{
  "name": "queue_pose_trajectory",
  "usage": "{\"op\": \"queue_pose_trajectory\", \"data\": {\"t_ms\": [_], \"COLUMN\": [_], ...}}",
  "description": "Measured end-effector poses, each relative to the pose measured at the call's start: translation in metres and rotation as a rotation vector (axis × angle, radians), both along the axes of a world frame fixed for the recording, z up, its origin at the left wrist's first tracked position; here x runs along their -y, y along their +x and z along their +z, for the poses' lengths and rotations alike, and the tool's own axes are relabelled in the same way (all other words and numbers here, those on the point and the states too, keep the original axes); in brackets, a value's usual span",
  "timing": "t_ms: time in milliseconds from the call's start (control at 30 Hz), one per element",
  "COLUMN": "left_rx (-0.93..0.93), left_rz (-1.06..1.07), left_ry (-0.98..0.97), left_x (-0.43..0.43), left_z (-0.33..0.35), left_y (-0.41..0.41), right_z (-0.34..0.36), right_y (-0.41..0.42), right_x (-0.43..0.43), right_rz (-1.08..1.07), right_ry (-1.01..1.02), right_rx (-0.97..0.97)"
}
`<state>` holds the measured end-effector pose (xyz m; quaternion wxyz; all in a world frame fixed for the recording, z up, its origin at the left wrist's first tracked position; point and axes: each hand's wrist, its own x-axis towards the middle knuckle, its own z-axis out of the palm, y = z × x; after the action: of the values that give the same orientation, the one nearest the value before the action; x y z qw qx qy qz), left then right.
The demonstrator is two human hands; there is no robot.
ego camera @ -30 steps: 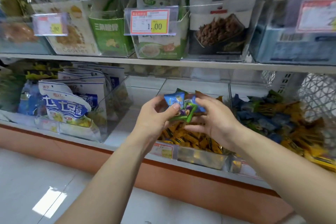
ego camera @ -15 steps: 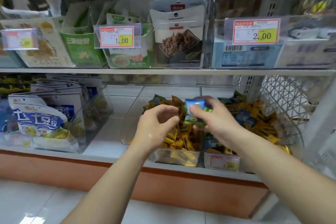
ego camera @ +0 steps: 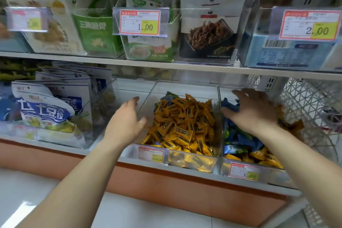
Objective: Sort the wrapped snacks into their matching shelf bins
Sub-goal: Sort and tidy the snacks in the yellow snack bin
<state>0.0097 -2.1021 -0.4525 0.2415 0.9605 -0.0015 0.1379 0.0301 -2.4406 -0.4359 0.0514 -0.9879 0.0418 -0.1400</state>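
Note:
A clear middle bin [ego camera: 185, 87] on the lower shelf holds a heap of yellow wrapped snacks [ego camera: 182, 126], with a blue-green one at its back. To its right, a second clear bin [ego camera: 220, 135] holds blue-green wrapped snacks [ego camera: 240, 139] mixed with yellow ones at the front. My left hand [ego camera: 125, 122] hovers open beside the middle bin's left wall, holding nothing. My right hand [ego camera: 253, 111] lies palm down, fingers spread, over the blue snacks in the right bin. What is under its palm is hidden.
Blue and white snack bags [ego camera: 46, 109] fill a clear bin at the left. The upper shelf [ego camera: 166, 65] carries bins of bagged snacks with price tags [ego camera: 139, 22]. A white wire basket [ego camera: 311, 109] stands at the far right. White floor tiles lie below.
My right hand carried the blue-green snacks from above the middle bin to the right bin and spread flat over it. My left hand let go and opened beside the middle bin.

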Motion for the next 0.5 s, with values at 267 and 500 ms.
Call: {"op": "queue_pose_trajectory", "data": {"t_ms": [267,500], "left_rx": [-0.052,-0.026], "left_rz": [-0.035,-0.093], "left_ry": [-0.239,-0.312], "left_x": [-0.014,-0.024], "left_z": [-0.018,-0.027], "left_y": [0.006,0.011], "right_z": [-0.004,-0.043], "right_y": [0.044,0.107], "right_x": [-0.133,-0.173], "right_rz": [0.573,0.685], "right_ry": [0.256,0.168], "right_rx": [-0.262,-0.223]}}
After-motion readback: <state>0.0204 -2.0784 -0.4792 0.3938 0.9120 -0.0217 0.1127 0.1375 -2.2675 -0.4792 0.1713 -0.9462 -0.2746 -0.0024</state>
